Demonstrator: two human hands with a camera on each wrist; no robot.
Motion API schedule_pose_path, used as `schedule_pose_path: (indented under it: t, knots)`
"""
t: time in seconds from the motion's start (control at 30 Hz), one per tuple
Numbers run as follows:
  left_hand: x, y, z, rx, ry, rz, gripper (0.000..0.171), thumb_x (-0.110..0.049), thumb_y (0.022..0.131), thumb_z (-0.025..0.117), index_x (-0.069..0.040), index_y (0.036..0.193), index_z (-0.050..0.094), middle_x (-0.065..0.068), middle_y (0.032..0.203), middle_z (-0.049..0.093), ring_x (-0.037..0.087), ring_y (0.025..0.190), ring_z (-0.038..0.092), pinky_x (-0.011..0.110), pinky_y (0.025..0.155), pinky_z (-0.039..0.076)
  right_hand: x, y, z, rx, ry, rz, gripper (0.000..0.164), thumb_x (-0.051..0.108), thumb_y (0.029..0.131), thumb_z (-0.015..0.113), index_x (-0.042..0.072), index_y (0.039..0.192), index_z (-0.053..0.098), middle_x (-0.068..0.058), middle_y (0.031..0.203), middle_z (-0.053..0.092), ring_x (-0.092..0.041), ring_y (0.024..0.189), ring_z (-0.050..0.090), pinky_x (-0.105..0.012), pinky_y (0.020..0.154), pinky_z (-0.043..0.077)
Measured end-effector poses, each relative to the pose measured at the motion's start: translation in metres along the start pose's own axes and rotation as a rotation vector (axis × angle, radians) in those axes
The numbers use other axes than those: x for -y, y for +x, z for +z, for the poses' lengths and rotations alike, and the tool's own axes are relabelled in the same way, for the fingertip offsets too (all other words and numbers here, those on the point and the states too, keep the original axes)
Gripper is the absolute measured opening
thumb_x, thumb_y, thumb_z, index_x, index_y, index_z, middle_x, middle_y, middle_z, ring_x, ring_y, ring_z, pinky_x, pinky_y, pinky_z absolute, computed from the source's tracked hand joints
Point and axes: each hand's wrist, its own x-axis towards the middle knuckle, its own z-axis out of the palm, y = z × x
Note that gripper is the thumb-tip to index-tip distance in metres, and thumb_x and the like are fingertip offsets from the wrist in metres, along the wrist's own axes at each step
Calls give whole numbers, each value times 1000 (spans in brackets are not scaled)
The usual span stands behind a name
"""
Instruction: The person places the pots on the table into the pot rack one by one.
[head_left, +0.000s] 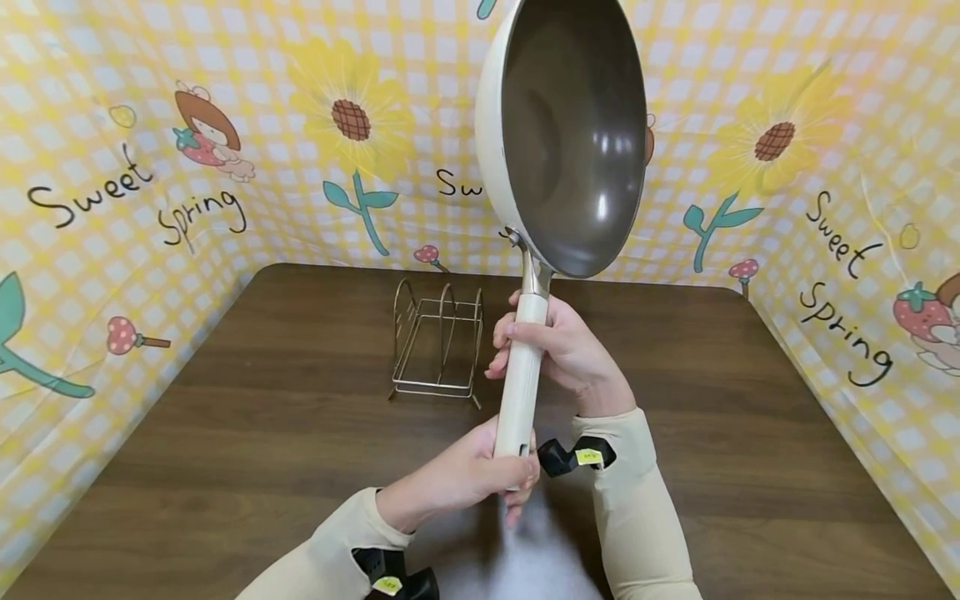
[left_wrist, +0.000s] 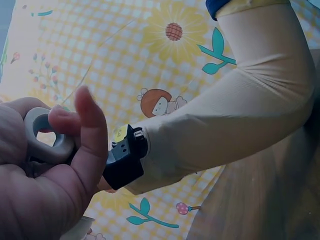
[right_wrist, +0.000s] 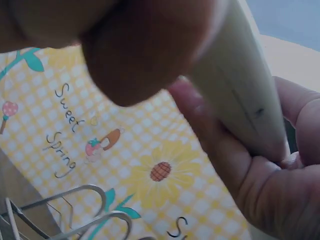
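A deep frying pan (head_left: pixel 573 142), white outside and dark grey inside, is held up in the air, its bowl on top and its inside turned to the right. My right hand (head_left: pixel 577 350) grips the upper part of its cream handle (head_left: pixel 517 383), below the metal neck. Lower down, my left hand (head_left: pixel 480 467) holds the handle's end. In the left wrist view the handle's end with its hanging hole (left_wrist: pixel 42 135) shows between thumb and fingers. The right wrist view shows the handle (right_wrist: pixel 240 90) close up, with fingers around it.
A wire rack (head_left: pixel 438 342) with upright loops stands on the brown wooden table (head_left: pixel 300 467), left of the handle. Yellow checked cloth (head_left: pixel 277 183) with flower prints walls the table at the back and both sides. Each wrist carries a black camera (head_left: pixel 577 457).
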Motion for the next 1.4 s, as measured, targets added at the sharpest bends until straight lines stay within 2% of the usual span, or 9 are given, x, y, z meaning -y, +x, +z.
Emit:
schedule_pose_path:
  t: [0.17,0.27,0.4,0.5,0.67,0.83,1.07,1.17,1.4]
  knots:
    - [3,-5,-1,-32,56,16,9,0,91,48,-2,89,39,0,62,47,9,50,49,23,47,48,0,1,-3,59,-18,33,30,-12,92,44,9,113,41,-15,90,68,-29,71,72,-51,71,60]
    - [3,-7,-3,-74,114,29,10,2,90,49,-1,91,39,0,61,48,9,49,50,24,45,48,-2,3,-6,98,-19,46,29,-11,93,42,9,114,39,-16,95,69,-29,75,72,-53,73,59]
    - [2,-10,-7,-124,201,19,12,2,91,52,0,93,41,0,61,50,10,49,53,27,46,52,-6,8,-10,169,-10,19,29,-8,94,45,9,116,37,-17,101,70,-29,78,73,-51,76,59]
    - [-1,-13,-12,-130,226,10,15,2,91,55,3,95,41,1,62,53,10,52,55,31,48,54,-9,13,-10,219,2,-5,30,-6,94,47,11,116,37,-17,103,70,-29,80,73,-49,76,59]
    - [-9,-19,-18,-118,166,11,23,1,90,62,7,101,43,5,72,62,13,61,63,38,56,59,-13,20,-6,238,27,-42,31,-6,91,46,12,115,37,-16,98,71,-28,78,73,-47,73,60]
    - [-10,-19,-18,-148,58,8,30,-1,88,68,7,106,45,8,81,65,14,66,65,32,62,59,-18,25,-3,232,75,-51,32,-5,89,48,12,113,36,-14,95,71,-26,74,73,-44,68,60]
    - [-7,-21,-16,-177,-79,70,43,-1,84,73,9,114,43,7,93,70,16,79,70,27,67,56,-27,32,-1,280,144,-78,35,6,92,65,13,114,38,-14,97,71,-24,75,73,-43,68,61]
    - [-9,-22,-16,-185,-89,85,47,-1,83,75,8,117,43,8,96,71,18,82,72,27,66,56,-30,35,-1,293,168,-89,35,8,92,67,14,115,41,-14,97,71,-24,75,73,-43,67,61]
    - [-9,-26,-13,-202,-37,85,44,0,83,70,7,114,40,6,89,69,16,74,69,24,62,54,-32,37,2,279,148,-55,36,10,91,67,15,112,39,-13,96,70,-23,73,72,-43,67,61]
